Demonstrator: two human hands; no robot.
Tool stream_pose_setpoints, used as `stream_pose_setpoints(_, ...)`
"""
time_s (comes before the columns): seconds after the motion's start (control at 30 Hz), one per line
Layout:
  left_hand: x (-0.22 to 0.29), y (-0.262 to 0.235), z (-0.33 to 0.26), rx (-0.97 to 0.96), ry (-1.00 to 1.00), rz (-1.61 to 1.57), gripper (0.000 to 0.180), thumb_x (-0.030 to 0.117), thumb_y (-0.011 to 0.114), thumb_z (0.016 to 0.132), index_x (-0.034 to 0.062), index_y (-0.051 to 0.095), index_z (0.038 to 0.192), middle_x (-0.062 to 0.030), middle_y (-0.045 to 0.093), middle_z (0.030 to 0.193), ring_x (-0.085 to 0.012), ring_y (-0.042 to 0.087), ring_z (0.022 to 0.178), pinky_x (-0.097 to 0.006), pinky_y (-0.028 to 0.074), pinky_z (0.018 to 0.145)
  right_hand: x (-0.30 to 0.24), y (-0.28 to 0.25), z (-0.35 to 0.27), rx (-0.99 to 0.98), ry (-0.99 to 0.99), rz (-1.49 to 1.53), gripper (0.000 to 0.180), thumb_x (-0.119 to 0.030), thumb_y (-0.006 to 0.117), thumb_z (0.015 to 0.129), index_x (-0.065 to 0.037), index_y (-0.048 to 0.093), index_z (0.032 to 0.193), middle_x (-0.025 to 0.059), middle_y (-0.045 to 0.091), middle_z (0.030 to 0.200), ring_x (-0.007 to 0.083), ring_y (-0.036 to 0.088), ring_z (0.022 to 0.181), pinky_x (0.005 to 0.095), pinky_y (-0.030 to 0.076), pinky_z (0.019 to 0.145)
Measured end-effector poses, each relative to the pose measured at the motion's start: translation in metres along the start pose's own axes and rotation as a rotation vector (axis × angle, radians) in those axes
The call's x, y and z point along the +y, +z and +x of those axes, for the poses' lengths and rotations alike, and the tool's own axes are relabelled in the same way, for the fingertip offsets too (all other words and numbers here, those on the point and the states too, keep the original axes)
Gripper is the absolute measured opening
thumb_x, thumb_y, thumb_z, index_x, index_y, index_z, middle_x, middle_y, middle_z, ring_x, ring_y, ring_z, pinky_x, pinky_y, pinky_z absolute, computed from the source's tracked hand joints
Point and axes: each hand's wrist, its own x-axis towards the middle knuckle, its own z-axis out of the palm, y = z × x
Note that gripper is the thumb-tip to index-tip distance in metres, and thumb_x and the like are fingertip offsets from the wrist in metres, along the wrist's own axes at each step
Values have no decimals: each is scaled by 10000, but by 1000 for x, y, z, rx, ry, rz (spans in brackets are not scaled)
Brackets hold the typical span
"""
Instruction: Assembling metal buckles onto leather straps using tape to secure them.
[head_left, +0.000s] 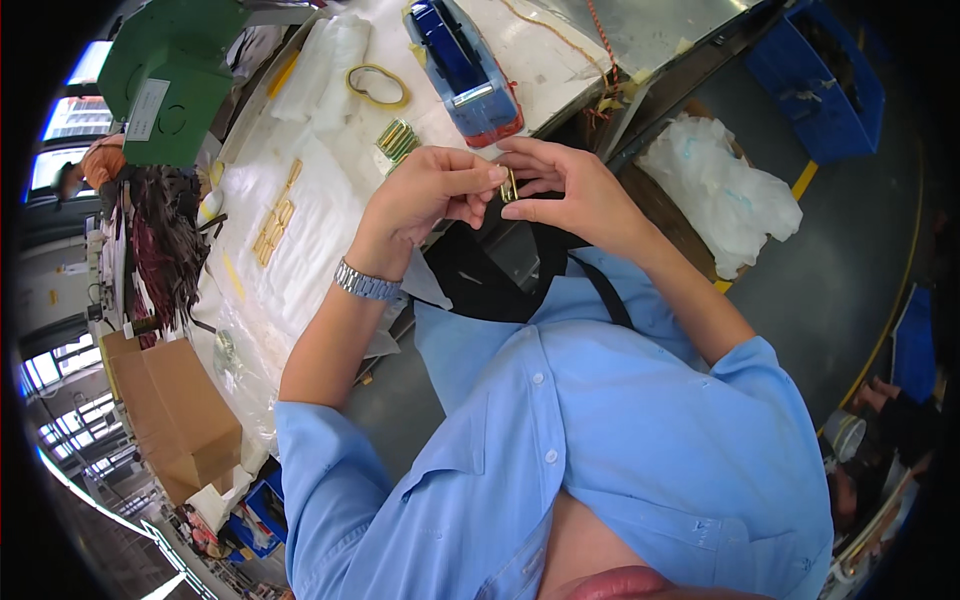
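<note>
In front of my chest, both hands meet at a small gold metal buckle (510, 186). My left hand (428, 192) is closed in a pinch, with thumb and fingertip at the buckle's left edge. Curled around its other side, my right hand (590, 195) has its thumb at the lower end and fingers behind it. A stack of similar gold pieces (397, 140) lies on the table just beyond my left hand. Further left, more gold pieces (275, 225) are laid in a row on white padding (315, 205). The buckle's finer detail is too small to make out.
A blue tape dispenser (470, 85) stands past my hands, beside a yellow tape roll (378, 87). White plastic bags (720, 185) sit in a box at the right. A blue bin (820, 80) is on the floor, a cardboard box (175, 415) at the left, and a green machine (170, 75) beyond the table.
</note>
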Motion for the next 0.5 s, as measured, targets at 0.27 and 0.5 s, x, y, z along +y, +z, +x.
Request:
stream_pose_setpoints(0.27, -1, -3, 3, 32, -21, -71, 238, 230, 785, 1038, 7, 749, 960, -19, 695, 806, -118, 672, 664, -250, 580, 609, 1, 1, 7, 57, -66, -52, 533, -76, 857, 928, 101, 666, 1393, 171, 805, 1202, 195, 787, 1075, 336, 609, 1002)
stream_pose_setpoints(0.5, -20, 39, -33, 602, 558, 386, 176, 145, 755, 1048, -30, 763, 1031, -9, 710, 874, -75, 646, 710, -238, 539, 647, -4, 8, 5, 100, -7, 91, 512, -107, 844, 966, 96, 670, 1402, 127, 808, 1192, 134, 758, 1089, 290, 602, 982)
